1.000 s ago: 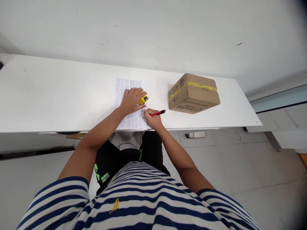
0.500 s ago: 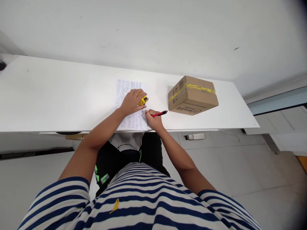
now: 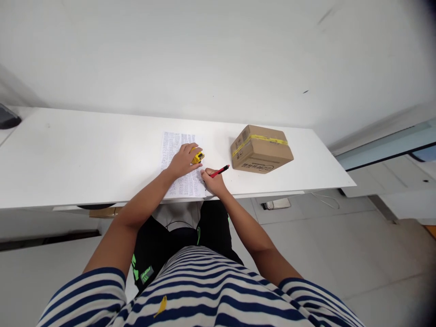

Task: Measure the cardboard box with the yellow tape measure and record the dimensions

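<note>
My left hand (image 3: 183,161) is closed round a yellow tape measure (image 3: 197,157) and rests on a sheet of paper (image 3: 170,147) densely covered in small writing. The tape measure's black end faces right, out from under my fingers. Just below and to the right of it, my right hand (image 3: 214,181) grips a red and black pen (image 3: 220,171) at the sheet's right edge. The pen's back end slants up to the right, while its tip is mostly hidden by my fingers.
A taped cardboard box (image 3: 261,149) stands on the white table (image 3: 85,159) to the right of my hands. Behind the table rises a white wall (image 3: 153,59). A dark object (image 3: 8,118) sits at the far left. On the floor below lies a pale flat object (image 3: 277,204).
The camera view has tilted, so the table, box and hands appear lower and slightly left. Both hands keep their hold, with little visible movement over the paper.
</note>
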Demonstrator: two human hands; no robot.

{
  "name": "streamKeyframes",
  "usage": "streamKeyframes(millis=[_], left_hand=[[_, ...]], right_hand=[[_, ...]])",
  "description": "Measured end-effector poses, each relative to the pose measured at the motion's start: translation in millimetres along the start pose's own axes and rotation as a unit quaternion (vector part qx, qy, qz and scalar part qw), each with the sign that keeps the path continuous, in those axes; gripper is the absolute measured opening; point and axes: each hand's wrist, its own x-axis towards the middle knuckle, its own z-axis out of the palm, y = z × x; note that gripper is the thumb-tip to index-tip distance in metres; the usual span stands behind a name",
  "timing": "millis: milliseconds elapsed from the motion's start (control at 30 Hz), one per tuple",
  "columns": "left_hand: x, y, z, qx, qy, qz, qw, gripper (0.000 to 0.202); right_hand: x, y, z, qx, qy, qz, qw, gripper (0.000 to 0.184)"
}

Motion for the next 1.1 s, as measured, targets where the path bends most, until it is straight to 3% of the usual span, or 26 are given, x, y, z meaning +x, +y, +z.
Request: streamKeyframes(millis=[633,1100], left_hand=[[-1.4,3.6,-9.5,-0.027,-0.012,-0.036,0.999,0.057],[-1.8,-1.1,-8.9,-0.148,0.02,-0.134,0.98,0.084]], right_hand=[[1.3,-0.5,1.0,0.017,0.002,0.018,1.0,0.049],[2.8,3.0,0.6,0.025,-0.002,0.017,1.0,0.046]])
